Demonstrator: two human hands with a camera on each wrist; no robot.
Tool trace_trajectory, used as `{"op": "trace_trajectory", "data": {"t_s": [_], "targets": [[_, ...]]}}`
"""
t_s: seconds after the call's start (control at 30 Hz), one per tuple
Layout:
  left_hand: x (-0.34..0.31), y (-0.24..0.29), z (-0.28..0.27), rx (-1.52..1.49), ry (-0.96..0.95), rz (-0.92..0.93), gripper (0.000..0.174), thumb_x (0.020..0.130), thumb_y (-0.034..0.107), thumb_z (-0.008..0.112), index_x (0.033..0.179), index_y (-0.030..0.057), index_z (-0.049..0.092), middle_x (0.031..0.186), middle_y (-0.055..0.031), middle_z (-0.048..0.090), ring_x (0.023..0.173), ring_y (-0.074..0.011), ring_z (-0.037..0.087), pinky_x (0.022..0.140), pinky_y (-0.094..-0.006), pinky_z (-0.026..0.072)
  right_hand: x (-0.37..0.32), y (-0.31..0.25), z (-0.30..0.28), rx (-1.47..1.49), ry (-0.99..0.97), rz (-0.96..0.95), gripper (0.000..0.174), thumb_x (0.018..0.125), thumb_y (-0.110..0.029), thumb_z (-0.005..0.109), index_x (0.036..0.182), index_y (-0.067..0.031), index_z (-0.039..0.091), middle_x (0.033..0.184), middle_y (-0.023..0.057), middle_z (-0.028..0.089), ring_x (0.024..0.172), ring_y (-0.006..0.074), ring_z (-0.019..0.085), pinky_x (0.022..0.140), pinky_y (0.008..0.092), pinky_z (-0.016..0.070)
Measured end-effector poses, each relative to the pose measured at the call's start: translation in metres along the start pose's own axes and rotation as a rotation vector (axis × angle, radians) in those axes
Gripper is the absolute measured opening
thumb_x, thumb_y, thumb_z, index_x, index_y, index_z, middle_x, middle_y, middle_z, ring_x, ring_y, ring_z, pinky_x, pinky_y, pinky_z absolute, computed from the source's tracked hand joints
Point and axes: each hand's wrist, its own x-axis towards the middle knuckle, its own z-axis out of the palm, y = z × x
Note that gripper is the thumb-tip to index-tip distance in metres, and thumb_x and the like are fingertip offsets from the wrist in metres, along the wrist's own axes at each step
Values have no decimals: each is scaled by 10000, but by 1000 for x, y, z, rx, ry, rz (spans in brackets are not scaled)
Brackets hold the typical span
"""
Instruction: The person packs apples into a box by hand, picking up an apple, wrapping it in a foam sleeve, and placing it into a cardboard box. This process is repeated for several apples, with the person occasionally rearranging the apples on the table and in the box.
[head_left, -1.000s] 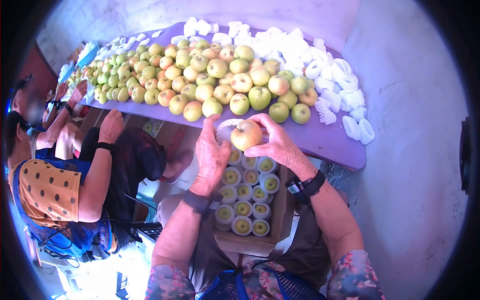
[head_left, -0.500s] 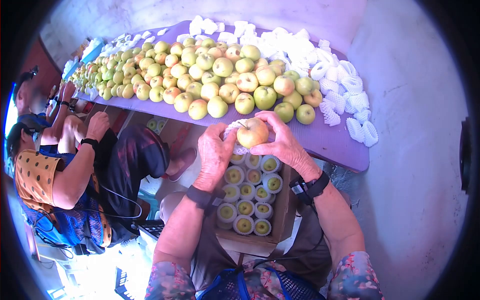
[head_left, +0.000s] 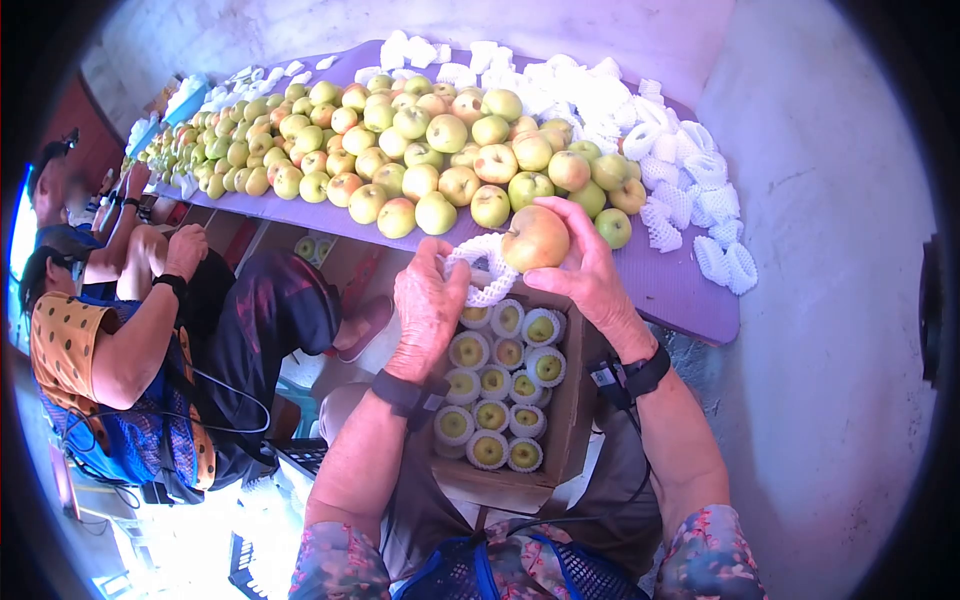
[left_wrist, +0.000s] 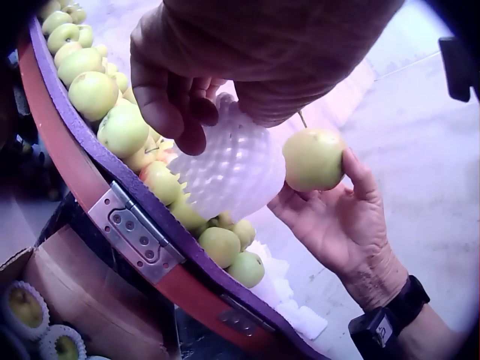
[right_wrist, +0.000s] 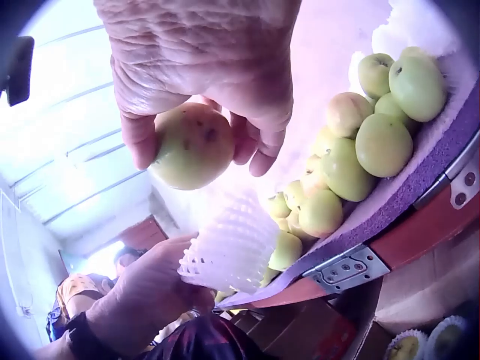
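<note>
The left hand (head_left: 428,300) pinches a white foam net sleeve (head_left: 484,270), whose ring-like opening shows in the head view. Beside it the right hand (head_left: 598,285) holds a yellow-red apple (head_left: 536,239) between thumb and fingers. In the left wrist view the apple (left_wrist: 314,159) is outside the sleeve (left_wrist: 234,163), at its right edge, stem up. Dark spots mark the apple (right_wrist: 193,145) in the right wrist view, with the sleeve (right_wrist: 232,244) below it. Under the hands, a cardboard box (head_left: 573,420) contains rows of apples in foam sleeves (head_left: 490,415).
A long purple-topped table (head_left: 680,290) bears a heap of apples (head_left: 420,150), with loose foam sleeves (head_left: 690,190) at its right end. At the left sits a person in a spotted top (head_left: 70,335). A pale wall (head_left: 820,250) stands at the right.
The apple and right hand have moved slightly right and up, away from the left hand. More of the foam sleeve now shows, its opening no longer behind the apple.
</note>
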Motion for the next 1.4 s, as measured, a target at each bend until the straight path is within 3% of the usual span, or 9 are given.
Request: {"op": "trace_trajectory", "data": {"t_s": [0.03, 0.43, 0.63, 0.83, 0.93, 1.13, 1.33, 1.4], "targets": [[0, -1, 1, 9, 12, 16, 212, 773, 185, 688, 902, 40, 603, 586, -60, 550, 521, -172, 533, 539, -346, 463, 0, 1, 0, -40, -6, -24, 745, 660, -113, 813, 1297, -38, 435, 1206, 108, 551, 1119, 185, 550, 990, 329, 442], [-1, 0, 6, 11, 20, 71, 212, 798, 171, 691, 911, 18, 599, 567, -59, 548, 489, -137, 519, 493, -329, 442, -2, 3, 1, -307, -40, 13, 679, 628, -188, 827, 1215, -45, 518, 1154, 102, 598, 1055, 192, 589, 933, 332, 471], [1, -12, 11, -155, -58, -10, 174, 863, 145, 655, 925, -10, 607, 633, -60, 630, 480, -94, 568, 433, -270, 451, -4, 9, 1, -596, 7, -99, 679, 597, -188, 822, 1198, -48, 538, 1116, 139, 581, 1050, 290, 584, 936, 381, 467], [-3, -9, 13, -101, -83, 39, 219, 862, 183, 651, 960, -14, 656, 661, -71, 639, 565, -107, 590, 540, -300, 492, -4, 14, 1, -690, 16, -154, 695, 569, -206, 833, 1182, -60, 539, 1097, 148, 557, 1054, 329, 548, 948, 412, 442], [-6, -3, 13, -113, -92, 32, 247, 827, 234, 673, 949, 20, 667, 661, -157, 623, 625, -320, 632, 618, -417, 497, -5, 14, 4, -707, -29, -132, 694, 563, -211, 840, 1169, -63, 536, 1091, 151, 552, 1050, 332, 544, 944, 412, 441], [-5, 1, 13, -110, -89, 24, 240, 835, 241, 660, 938, 25, 669, 669, -160, 627, 630, -329, 633, 614, -422, 494, -5, 13, 7, -696, -114, -23, 673, 569, -221, 849, 1136, -58, 526, 1052, 167, 533, 1015, 349, 543, 920, 413, 450], [-5, -6, 19, -253, -141, -50, 274, 853, 272, 658, 936, 11, 661, 668, -129, 632, 613, -267, 619, 615, -412, 504, -5, 12, 8, -732, -132, -21, 634, 588, -209, 842, 1113, -60, 520, 1016, 164, 518, 1001, 353, 542, 903, 418, 459], [-6, -2, 15, -396, -266, -147, 301, 892, 286, 641, 979, -3, 639, 773, -73, 634, 653, -152, 597, 591, -302, 513, -5, 11, 9, -749, -134, -32, 617, 597, -190, 833, 1112, -60, 518, 1018, 164, 504, 997, 356, 539, 897, 422, 462]]}}
